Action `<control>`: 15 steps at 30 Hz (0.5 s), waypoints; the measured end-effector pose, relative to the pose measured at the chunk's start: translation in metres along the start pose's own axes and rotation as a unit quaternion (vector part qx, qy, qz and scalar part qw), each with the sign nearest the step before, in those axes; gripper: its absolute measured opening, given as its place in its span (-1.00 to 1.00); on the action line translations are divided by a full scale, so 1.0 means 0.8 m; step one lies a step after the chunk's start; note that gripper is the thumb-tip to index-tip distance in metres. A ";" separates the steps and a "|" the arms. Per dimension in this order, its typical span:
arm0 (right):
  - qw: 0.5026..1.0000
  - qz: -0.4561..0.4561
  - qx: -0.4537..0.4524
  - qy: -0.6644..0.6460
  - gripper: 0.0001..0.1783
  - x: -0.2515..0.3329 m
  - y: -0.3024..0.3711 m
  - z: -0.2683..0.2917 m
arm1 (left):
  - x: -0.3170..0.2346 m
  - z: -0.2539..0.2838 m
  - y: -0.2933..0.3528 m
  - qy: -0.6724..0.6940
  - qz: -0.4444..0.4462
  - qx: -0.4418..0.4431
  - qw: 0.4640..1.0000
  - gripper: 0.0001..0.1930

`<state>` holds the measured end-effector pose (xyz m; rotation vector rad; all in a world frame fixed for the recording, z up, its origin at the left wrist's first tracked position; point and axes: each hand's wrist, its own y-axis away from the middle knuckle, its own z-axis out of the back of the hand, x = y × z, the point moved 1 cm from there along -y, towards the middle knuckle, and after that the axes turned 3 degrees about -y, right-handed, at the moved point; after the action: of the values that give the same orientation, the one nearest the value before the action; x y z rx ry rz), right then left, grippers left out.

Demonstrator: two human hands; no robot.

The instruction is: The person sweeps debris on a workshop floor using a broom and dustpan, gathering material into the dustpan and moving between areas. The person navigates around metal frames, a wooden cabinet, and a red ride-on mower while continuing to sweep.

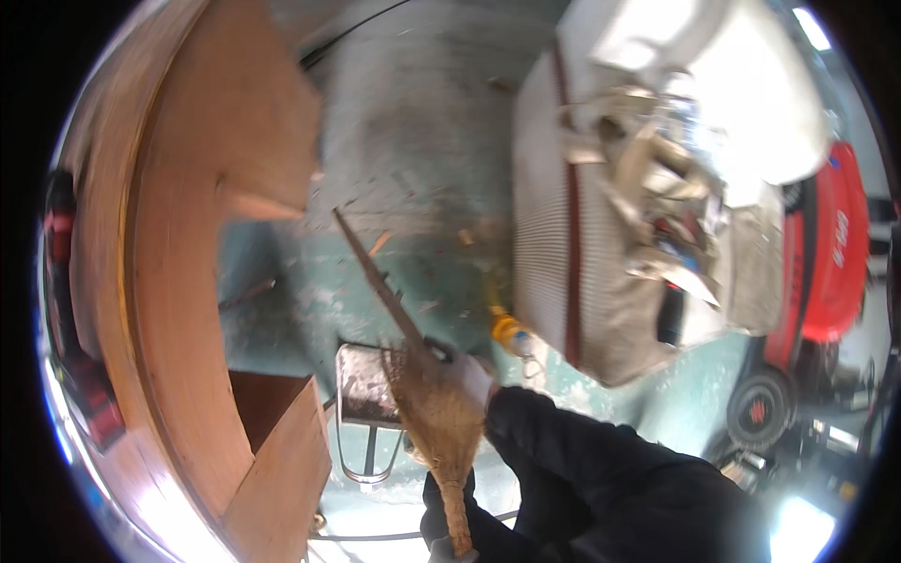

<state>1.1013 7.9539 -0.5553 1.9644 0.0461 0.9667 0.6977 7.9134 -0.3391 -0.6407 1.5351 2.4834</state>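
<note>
Below, a gloved left hand [449, 530] grips a straw brush [441, 422] by its handle.
Right hand [469, 375] closes on a thin rod [375, 272] above the green floor [422, 141], beside a striped sack [563, 235].

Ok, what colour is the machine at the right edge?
Red, with black wheels; the machine shows in the head view, beside the big sack.

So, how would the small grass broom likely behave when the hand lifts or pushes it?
The broom is probably light, being a thin bundle of dry fibres. Its fanned bristles would likely bend when pushed, while the bound handle near the left hand seems stiffer. It should hardly roll.
</note>
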 end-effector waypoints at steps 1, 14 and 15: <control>0.996 -0.015 0.008 -0.086 0.01 0.020 0.064 0.001 | -0.005 0.008 0.002 0.068 0.082 0.043 0.993 -0.49; 0.742 0.191 -0.561 0.312 0.36 0.152 0.450 0.115 | -0.111 0.101 0.043 0.013 0.088 0.041 0.995 -0.66; 0.726 0.177 -0.583 0.320 0.35 0.151 0.433 0.130 | -0.104 0.102 0.038 0.032 0.099 0.044 0.994 -0.66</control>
<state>1.1370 7.7255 -0.2518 0.4183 -0.4634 1.3945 0.7396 7.9788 -0.2470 -0.5860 1.8028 2.5399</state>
